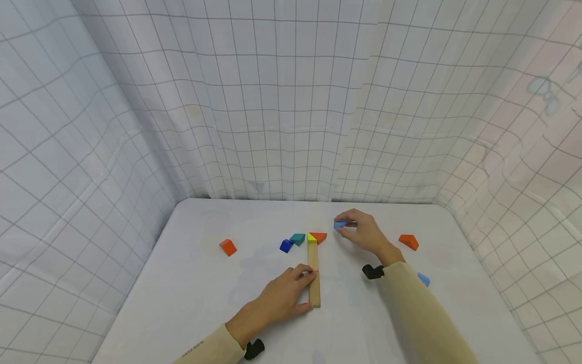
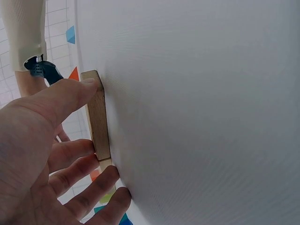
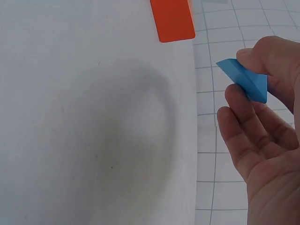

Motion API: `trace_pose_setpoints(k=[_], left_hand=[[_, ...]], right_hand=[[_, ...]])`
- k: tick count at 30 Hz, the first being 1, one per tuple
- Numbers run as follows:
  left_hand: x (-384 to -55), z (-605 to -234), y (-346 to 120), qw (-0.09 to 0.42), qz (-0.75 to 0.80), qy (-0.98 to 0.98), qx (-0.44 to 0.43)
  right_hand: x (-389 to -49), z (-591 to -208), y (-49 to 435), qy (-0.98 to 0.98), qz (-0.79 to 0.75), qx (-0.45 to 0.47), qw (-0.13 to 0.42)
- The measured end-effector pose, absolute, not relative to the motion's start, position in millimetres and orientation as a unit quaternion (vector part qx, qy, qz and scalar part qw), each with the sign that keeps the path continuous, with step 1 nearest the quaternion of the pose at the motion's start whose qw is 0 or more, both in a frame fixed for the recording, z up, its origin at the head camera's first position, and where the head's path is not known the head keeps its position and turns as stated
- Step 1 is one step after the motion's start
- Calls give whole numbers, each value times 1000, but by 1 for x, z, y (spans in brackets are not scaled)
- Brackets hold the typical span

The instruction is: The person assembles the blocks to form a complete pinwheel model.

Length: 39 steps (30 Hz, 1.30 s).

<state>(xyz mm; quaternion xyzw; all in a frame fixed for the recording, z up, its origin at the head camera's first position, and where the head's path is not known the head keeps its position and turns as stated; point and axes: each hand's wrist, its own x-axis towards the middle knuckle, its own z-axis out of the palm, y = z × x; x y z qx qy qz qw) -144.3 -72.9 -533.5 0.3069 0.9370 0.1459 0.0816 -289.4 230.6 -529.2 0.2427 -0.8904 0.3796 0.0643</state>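
Note:
Two narrow wooden blocks lie end to end in a line on the white table. My left hand point(image 1: 284, 293) holds the nearer wooden block point(image 2: 97, 119), thumb at its near end and fingertips by the joint with the farther wooden block point(image 1: 313, 257). Beyond that one sits a yellow triangular block point(image 1: 311, 238), with a red-orange block point(image 1: 320, 237) at its right. Over the far part of the table, my right hand point(image 1: 367, 235) pinches a light blue angled block point(image 3: 251, 82) between thumb and fingers.
Left of the yellow block are a teal block point(image 1: 297, 238) and a dark blue block point(image 1: 286, 245). An orange block point(image 1: 228, 247) lies farther left. On the right are another orange block point(image 1: 409, 241) and a blue block point(image 1: 424, 279), partly behind the right sleeve. Grid-patterned curtains point(image 1: 282, 126) surround the table.

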Motion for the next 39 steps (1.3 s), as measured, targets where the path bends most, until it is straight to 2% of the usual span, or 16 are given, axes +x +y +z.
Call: trace_pose_setpoints(k=[9,23,39], left_hand=[[-144,-536,-73,85,150,936,308],[-145,-538,-74,76,151,937,306],[-144,-537,-73,83,153,937,304]], right_hand=[[-293,-531,219,-894,385,226,49],[-306,-531,198,-885,394,242,59],[-312,-527,178,-895,383,226,10]])
